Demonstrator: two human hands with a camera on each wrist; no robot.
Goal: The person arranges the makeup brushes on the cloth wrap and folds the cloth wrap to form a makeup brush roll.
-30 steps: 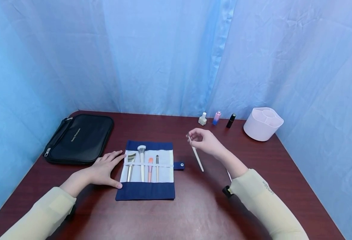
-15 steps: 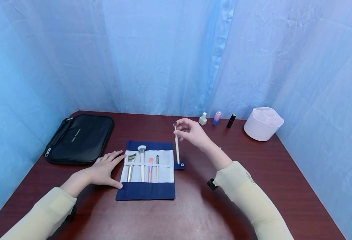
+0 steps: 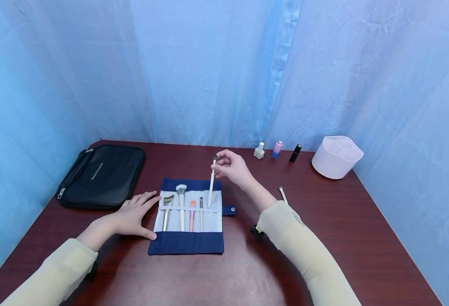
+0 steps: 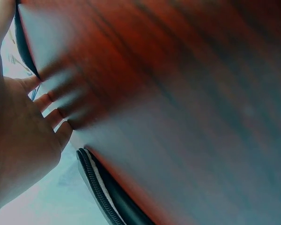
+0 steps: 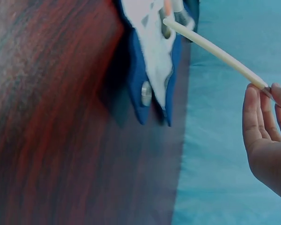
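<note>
Bag (image 3: 101,176) left of brush roll (image 3: 187,216); organizer (image 3: 337,157) far right.

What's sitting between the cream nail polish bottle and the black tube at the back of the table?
In the head view, a small pink-and-blue bottle stands between the cream nail polish bottle and the black tube.

Right hand (image 3: 230,166) w/ white-handled brush (image 3: 211,188) pinched near bristle end, swung left from bare table to above brush roll (image 3: 187,244); brush went from slanted to nearly upright, handle tip now at roll's white band, right of four stowed brushes. Another small brush (image 3: 283,194) now uncovered behind sleeve.
</note>
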